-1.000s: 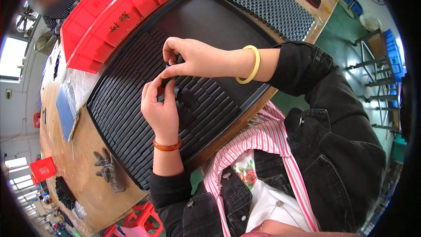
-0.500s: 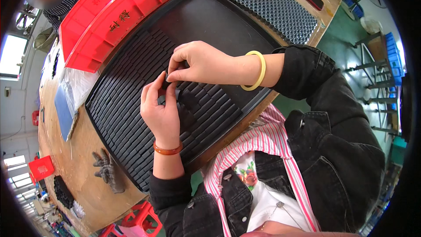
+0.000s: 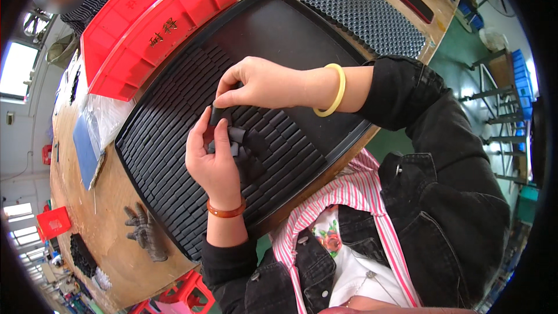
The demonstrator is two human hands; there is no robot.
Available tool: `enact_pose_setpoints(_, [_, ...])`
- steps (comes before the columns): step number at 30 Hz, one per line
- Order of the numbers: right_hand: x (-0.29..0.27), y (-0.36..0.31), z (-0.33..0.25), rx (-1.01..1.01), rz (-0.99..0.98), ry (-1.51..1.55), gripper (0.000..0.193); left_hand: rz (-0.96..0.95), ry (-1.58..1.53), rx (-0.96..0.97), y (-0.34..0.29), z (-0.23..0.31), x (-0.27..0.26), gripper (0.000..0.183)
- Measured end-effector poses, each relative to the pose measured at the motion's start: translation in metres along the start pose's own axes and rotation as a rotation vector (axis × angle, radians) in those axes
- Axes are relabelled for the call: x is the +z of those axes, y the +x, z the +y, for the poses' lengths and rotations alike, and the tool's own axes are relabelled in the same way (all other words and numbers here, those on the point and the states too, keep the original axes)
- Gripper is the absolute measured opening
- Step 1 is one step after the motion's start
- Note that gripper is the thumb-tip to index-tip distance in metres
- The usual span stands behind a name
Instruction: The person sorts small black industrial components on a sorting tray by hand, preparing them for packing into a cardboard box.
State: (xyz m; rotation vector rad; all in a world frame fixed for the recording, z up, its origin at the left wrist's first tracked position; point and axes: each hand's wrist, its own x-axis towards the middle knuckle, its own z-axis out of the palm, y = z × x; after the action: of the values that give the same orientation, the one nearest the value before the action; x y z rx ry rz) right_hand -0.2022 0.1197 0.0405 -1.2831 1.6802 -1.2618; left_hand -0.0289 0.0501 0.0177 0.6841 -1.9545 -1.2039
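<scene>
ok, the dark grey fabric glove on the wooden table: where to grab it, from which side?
Probably the cuff, pinched from above and left: the glove lies with its cuff toward the near edge of the table, and the shallow black tray crowds its right.

tray (image 3: 273, 29): smooth, satin plastic | small blocks (image 3: 168, 139): matt | bin (image 3: 160, 38): glossy plastic | tabletop (image 3: 113, 244): smooth wood | glove (image 3: 145, 234): rough cloth

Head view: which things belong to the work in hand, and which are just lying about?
In use:
black piece, held between left hand and right hand
black tray, bearing rows of black pieces

Apparently just lying about:
grey glove
blue sheet
small red box
</scene>
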Motion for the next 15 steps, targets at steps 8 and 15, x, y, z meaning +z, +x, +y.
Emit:
enact_pose_setpoints(8, [0.0, 0.003, 0.006, 0.238, -0.067, 0.211, 0.03, 0.003, 0.066, 0.021, 0.001, -0.002, 0.0, 0.029])
enact_pose_setpoints(15, [-0.03, 0.081, 0.053, 0.2, 0.298, 0.049, 0.028, -0.004, 0.113, 0.081, 0.001, -0.004, 0.001, 0.041])
